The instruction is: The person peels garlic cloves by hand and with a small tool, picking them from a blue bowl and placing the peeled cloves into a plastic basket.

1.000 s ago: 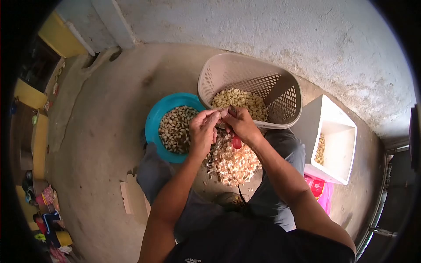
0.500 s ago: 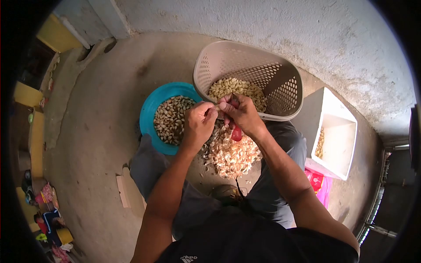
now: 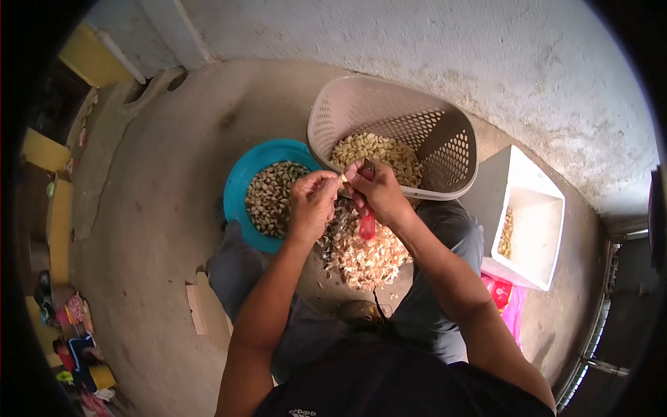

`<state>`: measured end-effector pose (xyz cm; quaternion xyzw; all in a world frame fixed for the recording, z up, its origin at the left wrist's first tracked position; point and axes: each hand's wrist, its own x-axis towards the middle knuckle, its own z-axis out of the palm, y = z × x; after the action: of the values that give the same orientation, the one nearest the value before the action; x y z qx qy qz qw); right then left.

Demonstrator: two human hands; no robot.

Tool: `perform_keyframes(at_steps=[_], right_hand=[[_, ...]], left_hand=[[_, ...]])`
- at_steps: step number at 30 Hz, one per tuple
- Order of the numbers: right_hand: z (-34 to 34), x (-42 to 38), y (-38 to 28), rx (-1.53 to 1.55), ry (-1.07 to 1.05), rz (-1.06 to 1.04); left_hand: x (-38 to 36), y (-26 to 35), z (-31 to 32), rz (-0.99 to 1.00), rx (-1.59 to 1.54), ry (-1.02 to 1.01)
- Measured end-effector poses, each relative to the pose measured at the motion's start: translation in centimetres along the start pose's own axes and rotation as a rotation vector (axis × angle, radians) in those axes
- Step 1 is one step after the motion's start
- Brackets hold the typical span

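A small pale clove is pinched near a red-handled tool.

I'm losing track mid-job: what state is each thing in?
Round turquoise plastic basin: open, partly filled
Beige perforated plastic basket: open, partly filled
White foam box: open, pale pieces inside
Papery pale peelings: heaped loose on floor
Red-handled tool: held in right hand
Small pale clove: held at left hand fingertips

I seem to be in a plain household room or yard: bare concrete floor beneath me, scuffed painted wall across the top, household clutter at lower left, dark slatted panel at right.
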<state>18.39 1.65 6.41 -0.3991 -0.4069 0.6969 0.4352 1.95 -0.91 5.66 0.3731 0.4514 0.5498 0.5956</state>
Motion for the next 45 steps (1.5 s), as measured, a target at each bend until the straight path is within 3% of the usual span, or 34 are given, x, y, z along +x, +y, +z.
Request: perform_keyframes(at_steps=[4,5,11,14,17,20,23,26,34,40,43,45], right_hand=[[-0.4,0.5,0.5,-0.561,0.021,-0.273],[-0.8,0.9,0.9,-0.542,-0.009,-0.315],[-1.6,0.5,-0.6,-0.343,-0.135,0.006],[-1.2,0.6,-0.1,0.007,-0.052,0.060],[-1.8,1.4,0.7,-0.063,-0.078,0.011],[-1.2,1.0,-0.3,-0.448,-0.082,-0.098],[-1.2,1.2,0.6,-0.405,-0.150,-0.250],[-0.5,0.5,-1.0,-0.275,-0.117,-0.051],[0.0,0.9,-0.5,-0.215,-0.012,-0.104],[-1.5,1.7,-1.5,-0.095,0.134,-0.188],[-1.9,1.1,-3.0,-0.064,0.121,-0.165],[-2.4,0.3,-4.4,-0.120,0.109,-0.136]], left_hand=[[0.3,-0.9,0.5,0.031,0.065,0.071],[0.3,-1.0,0.3,0.026,0.105,0.039],[-0.1,-1.8,0.6,-0.067,-0.079,0.019],[0.0,-1.2,1.0,-0.138,-0.179,0.040],[0.2,-1.2,0.7,-0.156,-0.226,0.032],[0.2,-1.4,0.4,-0.156,-0.209,0.040],[0.3,-1.5,0.1,-0.153,-0.217,0.068],[0.2,-1.1,0.3,-0.130,-0.185,0.092],[0.2,-1.0,0.6,-0.142,-0.352,0.169],[0.2,-0.8,0.4,-0.097,-0.279,0.127],[-0.2,0.7,0.2,-0.167,0.209,-0.077],[0.3,-1.9,0.3,0.121,0.406,-0.189]])
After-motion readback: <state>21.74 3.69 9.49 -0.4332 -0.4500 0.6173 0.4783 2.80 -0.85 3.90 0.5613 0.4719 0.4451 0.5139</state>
